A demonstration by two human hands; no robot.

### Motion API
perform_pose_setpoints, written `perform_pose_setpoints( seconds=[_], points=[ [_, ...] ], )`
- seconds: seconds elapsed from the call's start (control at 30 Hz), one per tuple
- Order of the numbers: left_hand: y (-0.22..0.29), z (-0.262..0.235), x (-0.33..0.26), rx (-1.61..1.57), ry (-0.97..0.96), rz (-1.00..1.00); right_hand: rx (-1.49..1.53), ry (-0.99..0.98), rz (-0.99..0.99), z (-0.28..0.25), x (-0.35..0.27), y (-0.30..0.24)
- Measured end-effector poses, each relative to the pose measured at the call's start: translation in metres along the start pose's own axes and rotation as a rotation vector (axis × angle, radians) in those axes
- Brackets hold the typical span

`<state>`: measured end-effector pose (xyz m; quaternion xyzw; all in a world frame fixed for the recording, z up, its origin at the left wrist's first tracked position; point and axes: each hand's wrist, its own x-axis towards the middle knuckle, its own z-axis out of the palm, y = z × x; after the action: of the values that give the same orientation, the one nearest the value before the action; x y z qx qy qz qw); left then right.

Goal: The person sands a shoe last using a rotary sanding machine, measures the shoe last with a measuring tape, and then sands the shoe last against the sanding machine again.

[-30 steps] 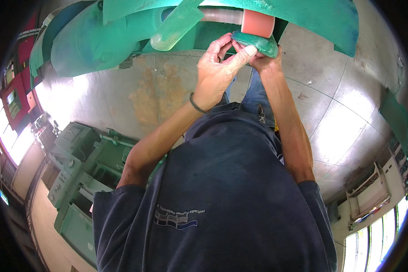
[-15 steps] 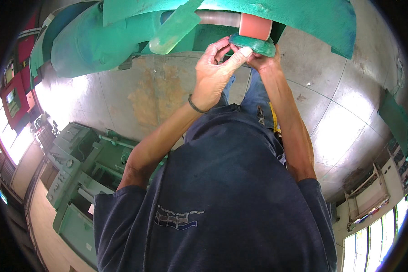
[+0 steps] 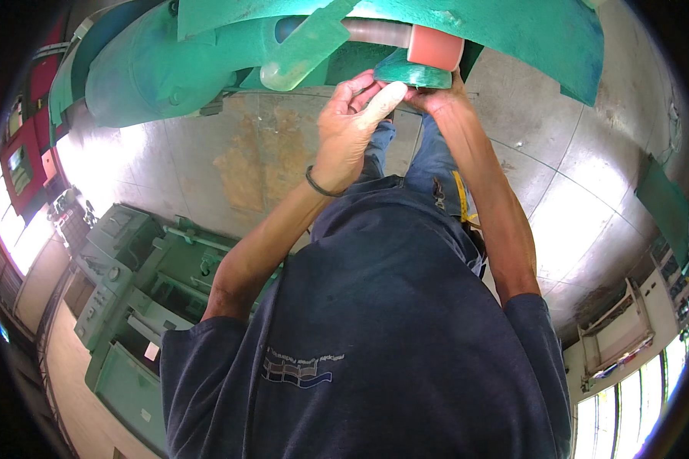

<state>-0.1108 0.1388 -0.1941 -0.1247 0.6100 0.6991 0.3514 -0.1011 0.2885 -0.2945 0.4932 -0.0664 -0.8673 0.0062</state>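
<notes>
Both my hands grip a glossy green, rounded piece (image 3: 415, 74), whose exact kind I cannot make out. It lies right under a salmon-pink cylindrical wheel (image 3: 436, 49) on a pale shaft (image 3: 379, 32), apparently touching it. My left hand (image 3: 352, 122) is closed at the piece's left end, thumb stretched along its near edge. My right hand (image 3: 442, 98) wraps its right end from below, most of its fingers hidden. A translucent, paddle-shaped plate (image 3: 306, 52) hangs left of the wheel.
A dusty green machine hood (image 3: 505, 38) arches over the wheel, and a large green rounded housing (image 3: 153, 73) extends left. Behind me on the left stands a green machine with knobs (image 3: 115, 275). Grey tiled floor (image 3: 543, 153) spreads below. A pale frame (image 3: 620, 336) stands at lower right.
The green piece has shifted a little left under the wheel and turned, so its upper left part rises more. Both hands have moved slightly left with it, still gripping.
</notes>
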Motion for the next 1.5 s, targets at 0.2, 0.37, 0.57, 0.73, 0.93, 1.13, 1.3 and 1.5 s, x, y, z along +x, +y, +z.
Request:
perform_pose_setpoints(
  seconds=[0.2, 0.37, 0.57, 0.73, 0.93, 1.13, 1.3, 1.5],
  points=[
    [0.006, -0.008, -0.011, -0.094, -0.057, 0.025, -0.162, -0.074, -0.039, 0.001, -0.009, 0.0],
    [0.009, -0.01, -0.014, -0.087, -0.044, 0.001, -0.269, -0.087, -0.09, -0.001, -0.013, 0.002],
    [0.013, -0.012, -0.01, -0.114, -0.033, -0.057, -0.147, -0.02, -0.048, -0.011, -0.003, 0.0],
    [0.013, -0.007, -0.016, 0.015, -0.061, 0.073, -0.177, -0.277, -0.049, -0.021, 0.0, 0.0],
    [0.014, -0.001, -0.005, 0.062, -0.042, 0.035, 0.007, -0.1, -0.007, -0.009, -0.006, -0.001],
    [0.011, 0.003, -0.006, 0.053, -0.053, 0.138, 0.087, -0.244, -0.025, -0.022, -0.005, -0.002],
    [0.008, 0.004, 0.007, 0.097, -0.049, 0.078, 0.038, -0.211, -0.081, -0.025, 0.013, -0.004],
    [0.008, 0.002, 0.007, 0.117, -0.065, 0.1, 0.127, -0.16, 0.031, -0.031, 0.01, -0.006]
  ],
)
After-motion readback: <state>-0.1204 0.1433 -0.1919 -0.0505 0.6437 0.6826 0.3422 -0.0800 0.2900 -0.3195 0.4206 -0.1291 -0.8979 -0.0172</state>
